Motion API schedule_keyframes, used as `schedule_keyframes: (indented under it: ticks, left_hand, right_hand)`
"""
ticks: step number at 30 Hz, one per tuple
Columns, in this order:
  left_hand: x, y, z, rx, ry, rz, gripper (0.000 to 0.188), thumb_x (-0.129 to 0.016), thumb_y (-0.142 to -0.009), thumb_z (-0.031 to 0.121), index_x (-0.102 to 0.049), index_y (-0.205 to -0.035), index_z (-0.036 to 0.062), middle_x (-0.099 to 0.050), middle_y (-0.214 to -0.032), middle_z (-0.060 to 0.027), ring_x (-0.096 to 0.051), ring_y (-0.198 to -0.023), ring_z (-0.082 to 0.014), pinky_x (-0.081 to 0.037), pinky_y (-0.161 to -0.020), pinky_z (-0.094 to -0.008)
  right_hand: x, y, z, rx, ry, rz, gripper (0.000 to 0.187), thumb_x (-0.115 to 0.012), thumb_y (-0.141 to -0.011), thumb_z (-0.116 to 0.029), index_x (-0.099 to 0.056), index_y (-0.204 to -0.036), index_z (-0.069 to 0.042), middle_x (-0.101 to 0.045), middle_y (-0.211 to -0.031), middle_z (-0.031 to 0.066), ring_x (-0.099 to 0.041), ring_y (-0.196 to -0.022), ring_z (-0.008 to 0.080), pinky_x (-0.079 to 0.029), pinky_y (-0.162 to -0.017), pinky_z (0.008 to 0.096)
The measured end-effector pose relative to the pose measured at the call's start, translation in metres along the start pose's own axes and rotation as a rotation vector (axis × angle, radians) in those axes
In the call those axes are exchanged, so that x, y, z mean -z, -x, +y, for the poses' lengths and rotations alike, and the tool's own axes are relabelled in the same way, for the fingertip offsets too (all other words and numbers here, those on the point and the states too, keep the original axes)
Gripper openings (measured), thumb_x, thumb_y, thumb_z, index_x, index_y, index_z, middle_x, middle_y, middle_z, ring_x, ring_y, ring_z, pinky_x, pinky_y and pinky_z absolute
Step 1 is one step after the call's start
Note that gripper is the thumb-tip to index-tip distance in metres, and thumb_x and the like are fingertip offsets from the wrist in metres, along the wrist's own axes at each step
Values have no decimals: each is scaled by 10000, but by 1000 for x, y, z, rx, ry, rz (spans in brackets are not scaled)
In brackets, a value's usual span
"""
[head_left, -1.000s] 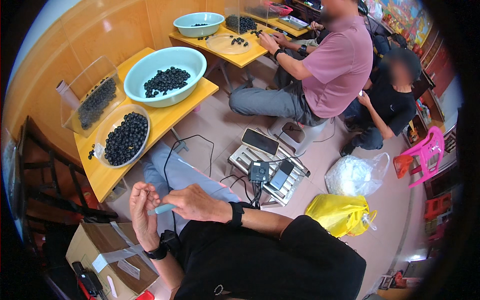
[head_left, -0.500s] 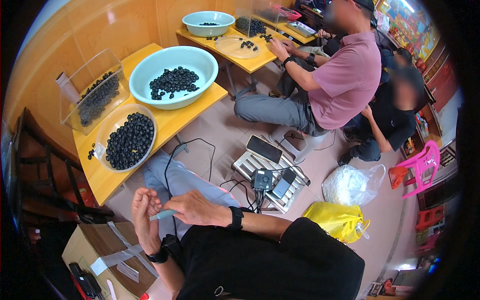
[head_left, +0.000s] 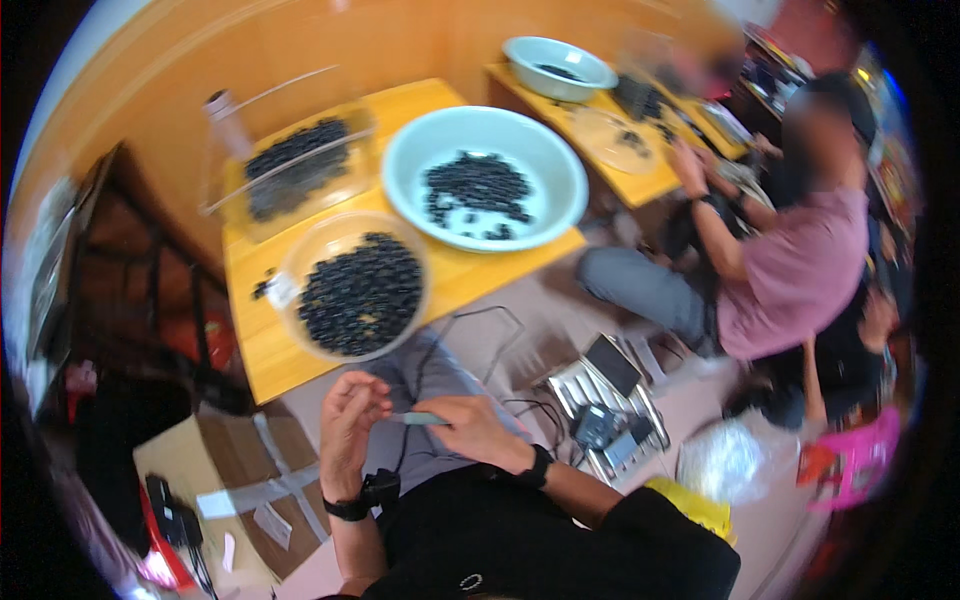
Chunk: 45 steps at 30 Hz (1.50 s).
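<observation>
Above my lap, my right hand [head_left: 468, 430] is closed round a slim pale blue-green handled tool [head_left: 422, 419]. One end of the tool points toward my left hand [head_left: 352, 415], whose fingers are curled in a pinch. Whatever lies between those fingertips is too small and blurred to make out. Just beyond my hands, on the yellow table [head_left: 262, 352], a clear round tub [head_left: 292, 330] holds many small round black bead-like pieces [head_left: 360, 290]. A large light-blue basin [head_left: 405, 190] behind it contains more of them.
A clear rectangular bin [head_left: 240, 215] of black pieces stands at the table's far left, beside a pinkish bottle [head_left: 228, 122]. A taped cardboard box [head_left: 225, 450] is at lower left. At right, a metal stool [head_left: 650, 425] carries devices and cables; a person in pink [head_left: 800, 250] sits beyond.
My view has swung left, shifting the table, tubs and person rightward in the picture, with blur. Both hands keep nearly the same pose, the right still gripping the slim tool.
</observation>
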<state>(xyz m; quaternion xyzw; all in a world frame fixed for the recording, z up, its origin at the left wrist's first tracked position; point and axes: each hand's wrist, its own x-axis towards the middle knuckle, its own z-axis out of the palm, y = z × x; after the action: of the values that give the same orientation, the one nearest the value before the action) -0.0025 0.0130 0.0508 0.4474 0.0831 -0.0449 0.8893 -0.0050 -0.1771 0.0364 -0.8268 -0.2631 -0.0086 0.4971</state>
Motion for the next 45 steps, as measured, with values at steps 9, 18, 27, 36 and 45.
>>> schedule_keyframes:
  ticks: [9,18,27,36,45]
  left_hand:
    - [12,-42,60,-147,-165,12,160,-567,-880,107,-562,-1003,4,-627,-886,-97,-621,-752,-136,-512,-678,-258]
    - [0,-120,41,-396,-1141,172,371,-658,-704,-21,-570,-1064,-2,-551,-887,-135,-591,-704,-212,-480,-658,-297]
    - [-11,-138,29,-558,-1511,152,176,-668,-684,33,-581,-837,33,-524,-813,-161,-548,-791,-372,-437,-684,-421]
    - [-1,-139,38,-601,-1435,161,162,-629,-718,-35,-594,-871,3,-599,-799,-122,-571,-755,-259,-452,-681,-346]
    - [-27,-82,51,-54,-172,-81,207,-621,-820,36,-591,-1019,-10,-639,-929,-92,-636,-812,-145,-528,-732,-260]
  right_hand:
    - [8,-21,15,-71,-82,-11,263,-638,-708,11,-637,-968,-28,-662,-870,133,-654,-761,288,-517,-648,337]
    - [9,-23,17,-78,-57,0,265,-629,-705,20,-635,-966,-22,-660,-855,124,-649,-743,282,-515,-644,331]
    - [6,-20,17,-91,-44,5,231,-627,-731,-16,-635,-961,-37,-657,-875,140,-638,-765,309,-505,-655,369]
    - [6,-23,21,-130,-73,-26,185,-614,-774,-85,-630,-954,-45,-647,-838,150,-621,-739,335,-483,-630,398]
    - [59,-76,-3,-95,-69,16,220,-650,-787,-102,-612,-960,30,-643,-843,181,-638,-714,335,-505,-619,373]
